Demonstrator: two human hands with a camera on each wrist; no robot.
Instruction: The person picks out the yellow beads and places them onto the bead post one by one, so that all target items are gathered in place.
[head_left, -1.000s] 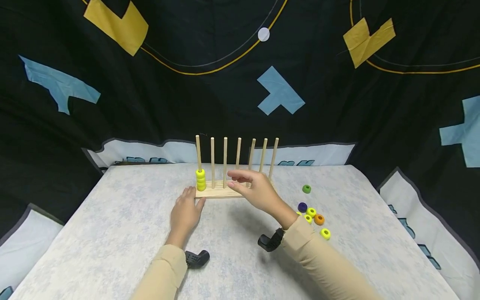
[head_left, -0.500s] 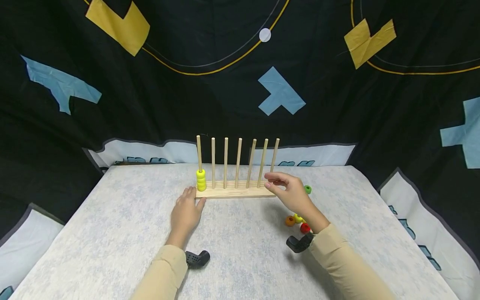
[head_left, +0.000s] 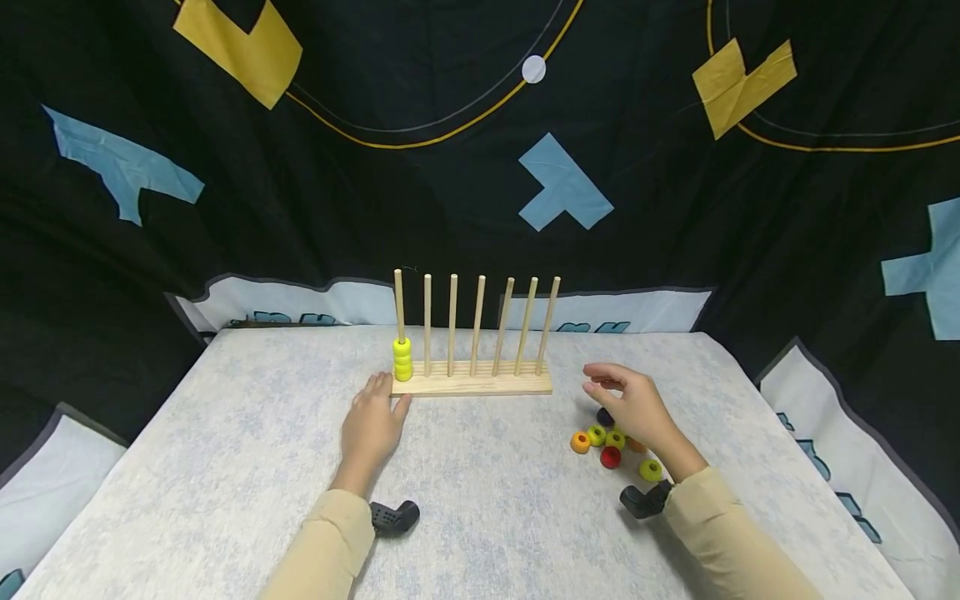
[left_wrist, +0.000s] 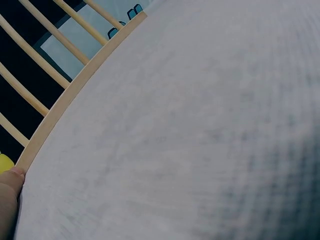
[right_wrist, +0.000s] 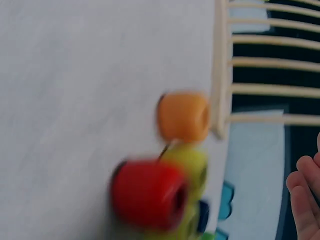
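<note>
A wooden peg rack [head_left: 472,384] with several upright rods stands at the back middle of the table. On its leftmost rod sits a stack of yellow beads [head_left: 402,360]. My left hand [head_left: 371,429] rests at the rack's left end, fingers beside it and thumb against the front edge; the thumb [left_wrist: 11,181] shows at the base's end in the left wrist view. My right hand [head_left: 637,408] hovers over the loose beads, fingers loosely bent, thumb apart, nothing between them. Below it lie a red bead [head_left: 611,457], an orange bead [head_left: 581,442] and yellow beads [head_left: 597,435].
A dark bead [head_left: 604,417] and another orange bead [head_left: 636,446] lie partly behind the right hand. A yellow bead [head_left: 650,470] sits nearer the right wrist's black camera mount [head_left: 643,502]. A black curtain [head_left: 420,208] hangs behind the table.
My right hand has moved right, from in front of the rack to above the loose beads, uncovering the rack's right end. The left hand stays at the rack's left end.
</note>
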